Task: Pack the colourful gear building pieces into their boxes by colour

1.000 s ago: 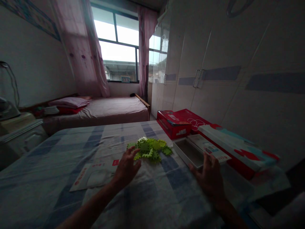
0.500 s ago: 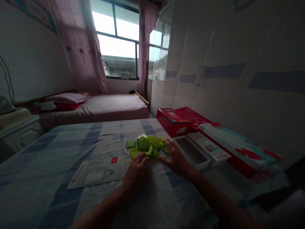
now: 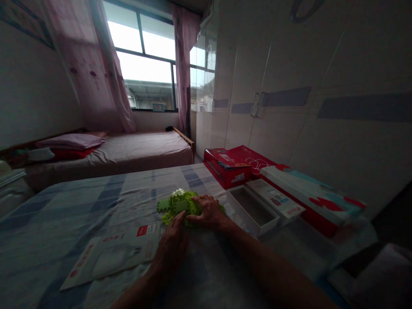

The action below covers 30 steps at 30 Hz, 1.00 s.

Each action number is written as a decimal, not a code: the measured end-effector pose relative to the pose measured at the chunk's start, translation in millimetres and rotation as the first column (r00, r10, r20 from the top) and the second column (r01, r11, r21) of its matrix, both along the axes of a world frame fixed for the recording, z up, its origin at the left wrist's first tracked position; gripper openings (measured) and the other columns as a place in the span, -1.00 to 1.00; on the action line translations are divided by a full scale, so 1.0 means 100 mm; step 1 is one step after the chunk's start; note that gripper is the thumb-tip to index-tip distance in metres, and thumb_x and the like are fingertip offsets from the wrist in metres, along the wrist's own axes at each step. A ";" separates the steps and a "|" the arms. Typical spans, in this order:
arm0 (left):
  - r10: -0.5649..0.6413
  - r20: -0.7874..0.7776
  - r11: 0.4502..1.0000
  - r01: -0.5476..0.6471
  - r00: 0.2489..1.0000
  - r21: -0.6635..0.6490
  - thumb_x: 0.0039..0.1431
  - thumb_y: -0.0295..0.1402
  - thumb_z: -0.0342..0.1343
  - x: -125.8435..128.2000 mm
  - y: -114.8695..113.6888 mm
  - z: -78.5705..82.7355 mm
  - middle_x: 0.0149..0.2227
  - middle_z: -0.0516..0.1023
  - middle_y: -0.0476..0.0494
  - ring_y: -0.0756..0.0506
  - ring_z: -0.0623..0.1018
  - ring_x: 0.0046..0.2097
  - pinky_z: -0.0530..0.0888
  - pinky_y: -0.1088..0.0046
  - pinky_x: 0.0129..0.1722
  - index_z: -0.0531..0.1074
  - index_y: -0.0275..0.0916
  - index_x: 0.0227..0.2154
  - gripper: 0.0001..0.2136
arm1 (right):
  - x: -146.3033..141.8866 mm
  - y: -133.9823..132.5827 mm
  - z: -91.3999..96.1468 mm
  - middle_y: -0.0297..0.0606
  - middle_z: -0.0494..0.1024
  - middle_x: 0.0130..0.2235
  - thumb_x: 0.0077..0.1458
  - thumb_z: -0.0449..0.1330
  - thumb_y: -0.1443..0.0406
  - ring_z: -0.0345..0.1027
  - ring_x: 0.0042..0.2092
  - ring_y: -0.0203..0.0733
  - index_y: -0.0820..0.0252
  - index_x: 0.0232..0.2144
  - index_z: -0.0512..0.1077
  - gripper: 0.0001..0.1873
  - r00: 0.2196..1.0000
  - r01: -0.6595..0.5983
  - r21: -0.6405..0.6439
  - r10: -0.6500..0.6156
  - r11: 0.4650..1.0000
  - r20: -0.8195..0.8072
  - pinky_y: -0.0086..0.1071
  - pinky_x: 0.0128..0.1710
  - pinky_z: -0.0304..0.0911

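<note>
A heap of green puzzle pieces [image 3: 175, 204] lies on the blue checked bedsheet [image 3: 96, 201] in front of me. My right hand [image 3: 209, 212] rests on the right side of the heap, fingers curled over the pieces. My left hand [image 3: 172, 242] lies just below the heap, its fingertips touching the near edge. Whether either hand has a piece in its grip is not visible. An open, empty white box tray [image 3: 252, 210] sits to the right of the heap.
A flat printed sheet [image 3: 116, 253] lies left of my left hand. Red boxes [image 3: 231, 165] and a long white and red lid [image 3: 309, 195] are stacked at the right by the wardrobe [image 3: 289, 107]. A second bed [image 3: 122, 150] stands under the window.
My right hand has moved left from the white box tray onto the green heap. My left hand has slid right and nearer, to the heap's lower edge. The view has shifted to the right.
</note>
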<state>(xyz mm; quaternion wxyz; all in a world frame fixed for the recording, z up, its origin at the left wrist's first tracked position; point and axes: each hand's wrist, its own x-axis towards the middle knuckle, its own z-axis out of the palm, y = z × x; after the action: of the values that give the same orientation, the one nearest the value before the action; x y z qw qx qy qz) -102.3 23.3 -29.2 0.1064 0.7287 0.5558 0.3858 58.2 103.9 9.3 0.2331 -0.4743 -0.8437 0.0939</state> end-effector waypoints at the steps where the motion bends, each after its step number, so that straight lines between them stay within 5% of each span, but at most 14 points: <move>1: -0.001 0.012 1.000 0.001 1.000 0.004 0.04 -0.46 -0.14 -0.01 0.01 -0.01 0.10 0.33 -0.36 -0.20 0.34 0.14 0.29 0.10 0.12 0.18 -0.37 0.09 -0.52 | -0.01 -0.02 0.00 -0.13 0.36 -0.03 -0.15 0.20 -0.11 0.17 0.02 0.00 0.05 0.05 0.30 -0.27 1.000 -0.009 0.010 0.010 1.000 -0.021 -0.12 0.00 0.06; 14: 0.004 0.045 1.000 -0.005 0.999 0.028 -0.05 -0.41 -0.06 -0.05 0.02 0.04 0.02 0.42 -0.29 -0.20 0.42 0.06 0.39 0.14 0.03 0.27 -0.28 0.00 -0.54 | -0.13 -0.08 -0.06 -0.18 0.34 -0.15 -0.22 0.32 0.13 0.21 -0.05 -0.11 0.16 -0.16 0.40 -0.48 0.972 -0.018 -0.001 0.018 1.000 -0.235 -0.23 -0.03 0.18; 25: -0.021 0.079 0.999 0.018 0.997 0.036 -0.01 -0.37 -0.04 -0.05 0.01 0.06 0.00 0.41 -0.27 -0.18 0.45 0.03 0.43 0.19 0.00 0.33 -0.27 -0.06 -0.60 | -0.14 -0.06 -0.04 -0.28 0.34 -0.24 -0.21 0.20 0.37 0.26 -0.16 -0.20 0.16 -0.28 0.28 -0.66 0.940 0.053 0.023 -0.042 0.998 -0.340 -0.31 -0.13 0.22; 30: -0.027 0.100 0.998 0.020 0.995 0.063 0.01 -0.38 -0.04 -0.04 0.02 0.05 0.03 0.39 -0.25 -0.18 0.42 0.05 0.39 0.17 0.03 0.33 -0.25 -0.07 -0.63 | -0.03 -0.09 0.20 -0.28 0.35 -0.25 -0.20 0.16 0.34 0.26 -0.21 -0.19 0.15 -0.28 0.25 -0.67 0.940 0.140 0.061 -0.114 0.988 -0.323 -0.29 -0.16 0.22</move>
<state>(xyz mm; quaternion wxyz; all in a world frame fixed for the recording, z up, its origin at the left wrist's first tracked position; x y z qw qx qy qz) -106.6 25.5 -24.2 0.1161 0.7178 0.5289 0.4377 55.5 95.0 29.4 0.3911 -0.4963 -0.7659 0.1187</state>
